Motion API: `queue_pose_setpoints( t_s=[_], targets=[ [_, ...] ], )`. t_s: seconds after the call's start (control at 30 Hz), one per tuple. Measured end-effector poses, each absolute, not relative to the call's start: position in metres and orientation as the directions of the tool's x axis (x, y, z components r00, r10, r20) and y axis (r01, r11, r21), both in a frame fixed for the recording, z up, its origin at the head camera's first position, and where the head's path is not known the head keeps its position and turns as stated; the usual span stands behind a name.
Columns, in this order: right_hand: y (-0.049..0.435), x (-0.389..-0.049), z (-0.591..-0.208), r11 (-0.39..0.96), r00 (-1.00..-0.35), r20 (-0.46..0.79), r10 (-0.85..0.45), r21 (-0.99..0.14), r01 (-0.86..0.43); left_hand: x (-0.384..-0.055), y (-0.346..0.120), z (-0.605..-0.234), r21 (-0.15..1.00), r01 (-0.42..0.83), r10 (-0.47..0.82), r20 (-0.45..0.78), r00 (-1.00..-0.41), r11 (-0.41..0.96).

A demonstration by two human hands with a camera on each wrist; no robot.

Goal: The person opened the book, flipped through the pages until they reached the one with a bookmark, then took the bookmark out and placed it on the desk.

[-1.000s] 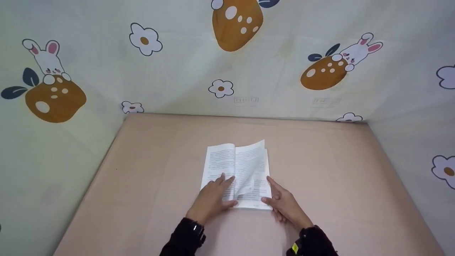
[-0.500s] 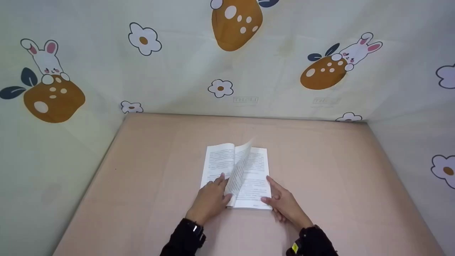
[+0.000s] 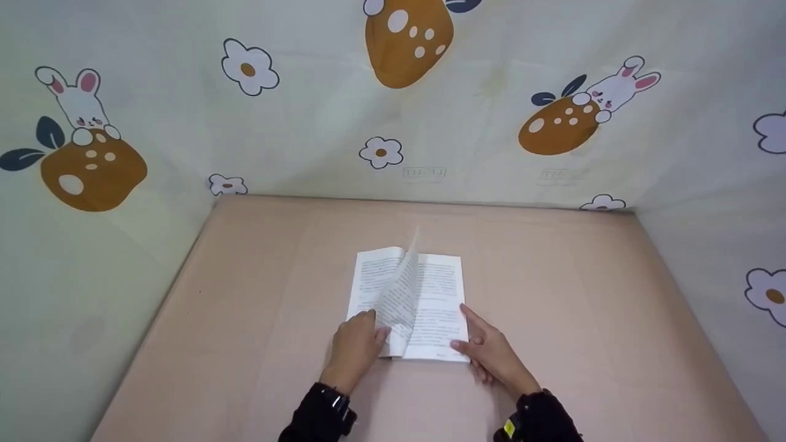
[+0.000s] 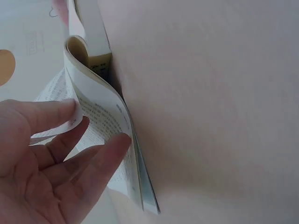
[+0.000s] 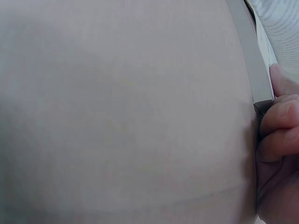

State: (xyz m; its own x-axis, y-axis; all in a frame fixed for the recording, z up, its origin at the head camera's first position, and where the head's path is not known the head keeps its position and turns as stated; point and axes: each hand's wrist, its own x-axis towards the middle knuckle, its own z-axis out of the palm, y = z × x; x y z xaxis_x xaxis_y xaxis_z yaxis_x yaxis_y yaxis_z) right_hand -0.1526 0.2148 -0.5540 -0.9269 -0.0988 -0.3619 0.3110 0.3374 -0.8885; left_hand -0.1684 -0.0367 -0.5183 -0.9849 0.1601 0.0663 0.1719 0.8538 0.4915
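Note:
An open book [image 3: 437, 288] with printed pages lies on the table in the head view. One page [image 3: 402, 294] stands raised and slanted near the spine. My left hand [image 3: 356, 347] pinches this page at its lower part, the thumb on one face and a finger behind, as the left wrist view shows. Its other fingers touch the left-hand pages [image 4: 105, 100]. At the book's lower right corner my right hand [image 3: 494, 353] grips the edge, thumb on top of the page. In the right wrist view its fingers [image 5: 282, 114] curl against the book's side [image 5: 250, 56].
The table [image 3: 276, 270] has a plain pinkish-beige cover. Behind it and at both sides stand pale walls [image 3: 307, 123] of sheeting printed with rabbits, brown fruit and flowers. Dark sleeves or wrist straps [image 3: 319, 414] surround both wrists.
The page has swung from the right side up and leftward past the spine. My left hand has moved slightly left and now pinches it. The right hand keeps its place.

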Motion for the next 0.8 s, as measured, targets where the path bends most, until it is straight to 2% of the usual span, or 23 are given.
queue_pose_setpoints(
  t_s=[0.23,0.4,0.5,0.6,0.8],
  targets=[
    [0.215,-0.152,-0.553,0.332,-0.924,-0.370,-0.102,-0.888,0.319,-0.170,-0.047,-0.518,0.647,0.044,0.100,-0.050,-0.994,0.761],
    [0.215,-0.149,-0.552,0.306,-0.922,-0.366,-0.123,-0.898,0.315,-0.166,-0.049,-0.522,0.666,0.001,0.083,-0.091,-0.992,0.746],
    [0.214,-0.149,-0.552,0.300,-0.924,-0.363,-0.124,-0.901,0.314,-0.163,-0.045,-0.522,0.592,0.019,0.051,-0.037,-0.998,0.806],
    [0.215,-0.150,-0.552,0.302,-0.921,-0.373,-0.114,-0.896,0.326,-0.160,-0.038,-0.520,0.461,0.023,0.024,0.004,-1.000,0.887],
    [0.214,-0.150,-0.552,0.312,-0.925,-0.362,-0.115,-0.897,0.313,-0.151,-0.031,-0.520,0.235,0.052,0.046,0.030,-0.998,0.971]
  ],
)
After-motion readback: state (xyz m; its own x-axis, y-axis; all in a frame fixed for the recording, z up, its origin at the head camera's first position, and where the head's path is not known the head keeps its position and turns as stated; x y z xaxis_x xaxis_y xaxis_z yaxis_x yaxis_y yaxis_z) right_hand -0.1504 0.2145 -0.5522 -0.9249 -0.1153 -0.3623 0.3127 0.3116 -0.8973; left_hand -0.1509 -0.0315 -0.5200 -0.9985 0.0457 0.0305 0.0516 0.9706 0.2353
